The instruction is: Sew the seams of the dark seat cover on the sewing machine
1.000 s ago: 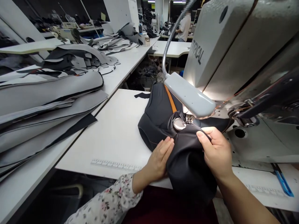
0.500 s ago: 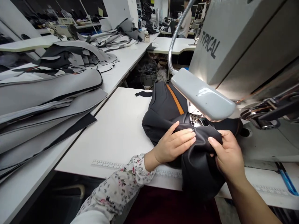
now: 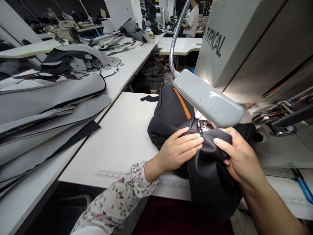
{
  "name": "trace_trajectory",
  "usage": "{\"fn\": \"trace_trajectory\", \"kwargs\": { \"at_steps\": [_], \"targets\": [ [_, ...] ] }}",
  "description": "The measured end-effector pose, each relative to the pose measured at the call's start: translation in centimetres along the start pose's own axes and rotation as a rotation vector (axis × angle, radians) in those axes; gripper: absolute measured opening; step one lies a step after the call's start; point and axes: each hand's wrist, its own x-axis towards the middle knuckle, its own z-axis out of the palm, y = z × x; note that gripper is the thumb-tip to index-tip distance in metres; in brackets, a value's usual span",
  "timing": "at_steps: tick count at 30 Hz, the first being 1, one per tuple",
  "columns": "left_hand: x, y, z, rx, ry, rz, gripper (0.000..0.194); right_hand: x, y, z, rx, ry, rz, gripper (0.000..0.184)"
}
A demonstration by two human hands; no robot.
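A black fabric piece (image 3: 210, 169) with an orange stripe (image 3: 182, 104) lies under the needle area (image 3: 204, 124) of a grey sewing machine (image 3: 244, 42). My left hand (image 3: 178, 150) lies on top of the fabric just left of the needle, fingers stretched flat and pressed on it. My right hand (image 3: 238, 156) pinches a fold of the same fabric to the right of the needle, thumb on top. The machine's grey lamp (image 3: 207, 99) hangs over the needle and hides most of it. The fabric's near end droops over the table edge.
The white table (image 3: 122, 140) carries a printed ruler strip (image 3: 114, 173) along its front edge. Stacks of grey and black cut panels (image 3: 49, 98) fill the long bench at left. A blue tool (image 3: 303, 186) lies at right. Another person (image 3: 192, 19) stands far back.
My left hand has moved up from the fabric's near side onto its top beside the needle. My right hand has shifted slightly along the fold. The view has come closer to the machine.
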Motion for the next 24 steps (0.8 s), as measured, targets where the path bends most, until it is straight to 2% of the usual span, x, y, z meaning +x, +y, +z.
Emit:
{"fn": "trace_trajectory", "kwargs": {
  "at_steps": [4,6,9,11,19,24],
  "targets": [
    [0.5,-0.3,0.2,0.037,0.028,0.01,0.019,0.8,0.3,-0.7,-0.192,0.034,-0.186,0.036],
    [0.7,-0.2,0.3,0.053,0.033,-0.017,0.017,1.2,0.5,-1.2,-0.342,0.093,-0.263,0.035],
    [0.8,0.0,0.2,0.071,0.034,-0.043,0.014,1.6,0.7,-1.7,-0.567,0.197,-0.394,0.023],
    [0.8,0.2,0.2,0.073,0.027,-0.048,0.014,1.9,0.6,-1.9,-0.652,0.201,-0.468,0.019],
    [0.9,0.4,0.1,0.057,0.031,-0.098,0.014,3.1,-0.1,-1.9,-0.69,0.072,-0.565,0.026],
    [0.8,0.4,0.1,0.047,0.025,-0.113,0.016,3.2,0.1,-2.0,-0.701,0.071,-0.569,0.027]
  ]
}}
